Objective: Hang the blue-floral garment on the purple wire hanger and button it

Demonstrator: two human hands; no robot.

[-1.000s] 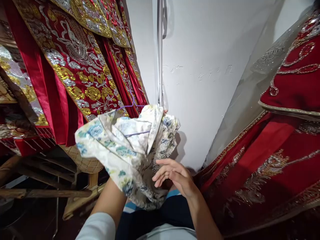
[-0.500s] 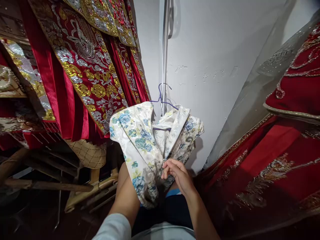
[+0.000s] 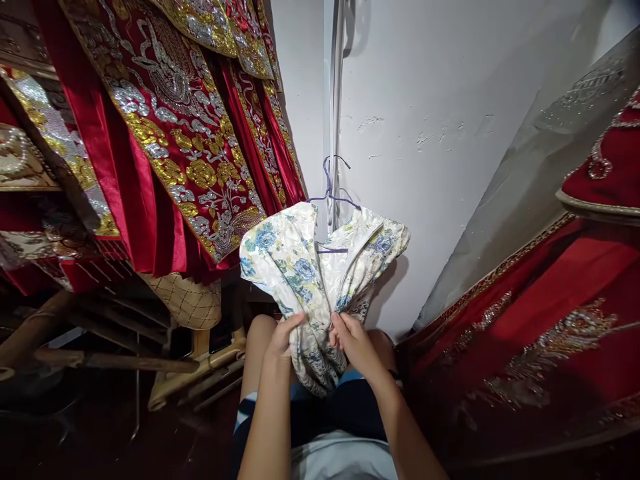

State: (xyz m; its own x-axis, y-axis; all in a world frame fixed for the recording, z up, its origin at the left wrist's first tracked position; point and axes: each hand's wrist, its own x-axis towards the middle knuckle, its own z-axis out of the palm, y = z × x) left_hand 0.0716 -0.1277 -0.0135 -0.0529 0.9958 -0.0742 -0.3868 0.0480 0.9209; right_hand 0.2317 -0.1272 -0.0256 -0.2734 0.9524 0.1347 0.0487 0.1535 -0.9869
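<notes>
A white garment with blue flowers (image 3: 305, 270) sits on a purple hanger (image 3: 329, 193) in front of me, its lower part bunched above my lap. My left hand (image 3: 284, 337) grips its left side, thumb on top of the cloth and the other fingers hidden behind it. With thumb and fingers pinched, my right hand (image 3: 350, 335) holds the front edge of the garment just below the V of the neckline.
Red garments with gold and silver sequins (image 3: 200, 167) hang at the left, above a bamboo frame (image 3: 120, 360). A white wall (image 3: 420, 87) stands ahead. Red embroidered cloth (image 3: 565, 300) fills the right side, beside a sheer cover (image 3: 500, 200).
My left hand has come out from behind the garment and now grips its left side. The garment has shifted slightly right and lies more squarely. My right hand keeps its pinch.
</notes>
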